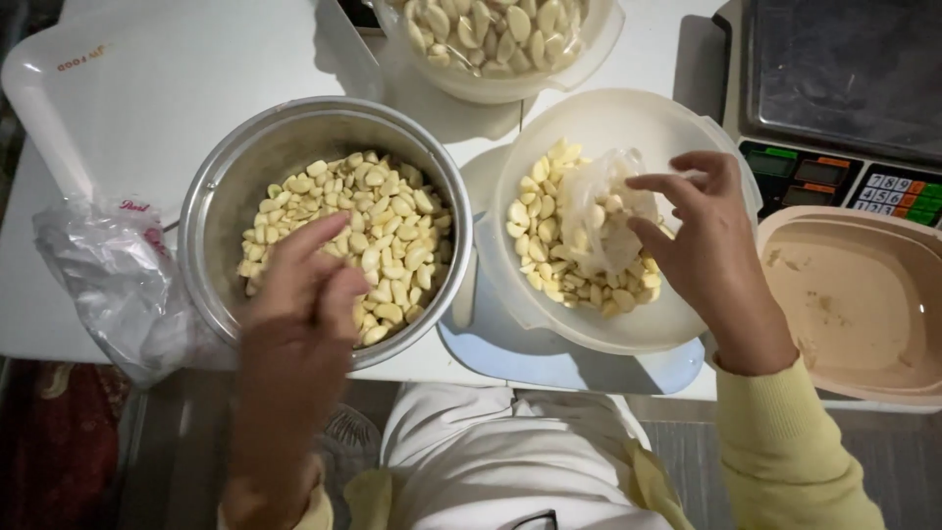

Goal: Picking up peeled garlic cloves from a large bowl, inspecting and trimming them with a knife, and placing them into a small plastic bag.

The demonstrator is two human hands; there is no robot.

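Left hand (299,294) pinches garlic cloves (368,231) in metal bowl (211,196). Right hand (702,240) pinches plastic bag (599,211) over white bowl (628,118). Both bowls part full.

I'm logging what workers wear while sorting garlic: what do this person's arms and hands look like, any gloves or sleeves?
Both hands are bare: no gloves on the left hand or right hand, and no rings or watch visible. A pale yellow knitted sleeve with a ribbed cuff covers the right arm.
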